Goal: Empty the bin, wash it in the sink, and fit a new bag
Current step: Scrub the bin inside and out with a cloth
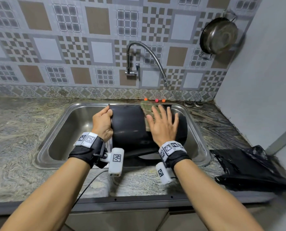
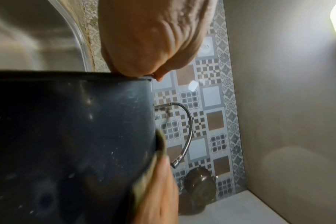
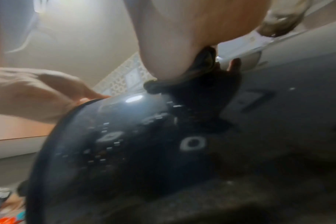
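Observation:
A black bin point(image 1: 130, 125) lies on its side in the steel sink point(image 1: 68, 130). My left hand point(image 1: 103, 121) grips the bin's rim at its left end, fingers curled over the edge; the left wrist view shows that hand point(image 2: 150, 37) on the rim of the bin point(image 2: 67, 136). My right hand point(image 1: 162, 126) lies flat with fingers spread, pressing a green scouring pad point(image 1: 147, 109) against the bin's upper side. The pad's edge point(image 2: 160, 142) shows at the bin wall. In the right wrist view the bin's glossy wall point(image 3: 125, 144) fills the frame, blurred.
A flexible tap point(image 1: 149, 52) arches over the sink's back right, with no water running. A crumpled black bag point(image 1: 249, 169) lies on the stone counter to the right. A metal pan point(image 1: 219, 35) hangs on the wall. Small coloured balls point(image 1: 157, 100) sit behind the sink.

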{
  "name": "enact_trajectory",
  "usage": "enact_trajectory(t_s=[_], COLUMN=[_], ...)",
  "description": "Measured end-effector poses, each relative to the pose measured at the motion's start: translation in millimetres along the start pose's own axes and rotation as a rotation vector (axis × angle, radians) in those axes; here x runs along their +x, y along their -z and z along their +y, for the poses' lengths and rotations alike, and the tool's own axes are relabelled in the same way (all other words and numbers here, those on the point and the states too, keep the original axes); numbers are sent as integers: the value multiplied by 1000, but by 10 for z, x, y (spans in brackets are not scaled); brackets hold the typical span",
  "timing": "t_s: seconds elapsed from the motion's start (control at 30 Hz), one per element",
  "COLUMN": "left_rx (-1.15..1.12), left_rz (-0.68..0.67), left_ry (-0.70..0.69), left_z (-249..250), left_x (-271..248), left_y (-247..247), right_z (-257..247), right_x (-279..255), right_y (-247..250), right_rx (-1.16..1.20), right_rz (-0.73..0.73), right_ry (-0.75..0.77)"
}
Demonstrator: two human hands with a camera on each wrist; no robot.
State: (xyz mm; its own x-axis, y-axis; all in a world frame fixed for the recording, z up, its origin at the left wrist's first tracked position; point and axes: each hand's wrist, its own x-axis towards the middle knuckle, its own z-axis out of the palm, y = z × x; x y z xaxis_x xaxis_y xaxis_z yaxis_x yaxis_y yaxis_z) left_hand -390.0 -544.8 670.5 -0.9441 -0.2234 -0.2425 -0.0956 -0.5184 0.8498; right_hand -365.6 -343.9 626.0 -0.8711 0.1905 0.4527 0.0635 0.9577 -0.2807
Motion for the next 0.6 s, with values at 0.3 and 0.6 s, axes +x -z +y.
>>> enact_trajectory(t_s=[0.3, 0.6], left_rx=[78, 576], left_rz=[-48, -373], left_ry=[-44, -304], left_z=[103, -101], left_x=[36, -169], left_y=[6, 678], right_z=[699, 637], right_x=[-38, 101], right_y=[138, 101], right_rx=[326, 423], right_rz=[85, 8], right_ry=[-336, -509])
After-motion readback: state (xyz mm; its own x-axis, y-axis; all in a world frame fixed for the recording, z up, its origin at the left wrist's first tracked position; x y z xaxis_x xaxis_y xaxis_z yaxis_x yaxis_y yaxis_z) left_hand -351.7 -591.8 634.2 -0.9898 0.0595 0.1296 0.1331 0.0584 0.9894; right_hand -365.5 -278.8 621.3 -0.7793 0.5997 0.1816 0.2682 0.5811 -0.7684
